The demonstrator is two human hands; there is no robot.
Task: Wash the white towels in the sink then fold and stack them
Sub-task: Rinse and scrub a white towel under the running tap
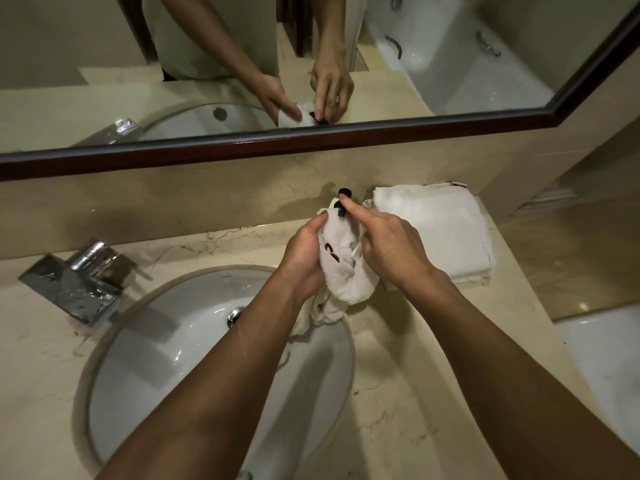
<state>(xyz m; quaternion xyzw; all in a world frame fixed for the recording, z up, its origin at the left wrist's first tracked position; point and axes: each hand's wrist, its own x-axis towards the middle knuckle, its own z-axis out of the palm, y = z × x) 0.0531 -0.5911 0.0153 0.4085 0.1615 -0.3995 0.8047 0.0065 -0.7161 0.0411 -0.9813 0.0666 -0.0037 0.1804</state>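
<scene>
Towel in hand (pixel 341 268): a white towel with a dark red mark is hanging bunched at the centre of the frame, over the right rim of the sink, its lower end trailing down onto the basin edge.
Left hand (pixel 304 252): its fingers are curling round the towel's left side and holding it up under the pump.
Right hand (pixel 388 242): its forefinger is pressing down on the black pump head (pixel 344 194) of a dispenser just behind the towel; whether the other fingers are also gripping the cloth I cannot tell.
Sink (pixel 166 344): the white basin, in the lower left of the frame, is showing no standing water, and no stream is visible from the chrome tap (pixel 74 282) at the left.
Folded stack (pixel 436 230): white towels are lying folded and piled on the bench (pixel 415 410), right of centre, against the back wall.
Progress, as a judgement: this towel is looking to be at the soaping stage, so its scrubbing, rinsing, wringing and folding are all still ahead.
Stack status: whether the piled towels are washed already or waiting their turn cannot be told.
Mirror (pixel 104 98): across the top of the frame it is reflecting both hands and the towel.
</scene>
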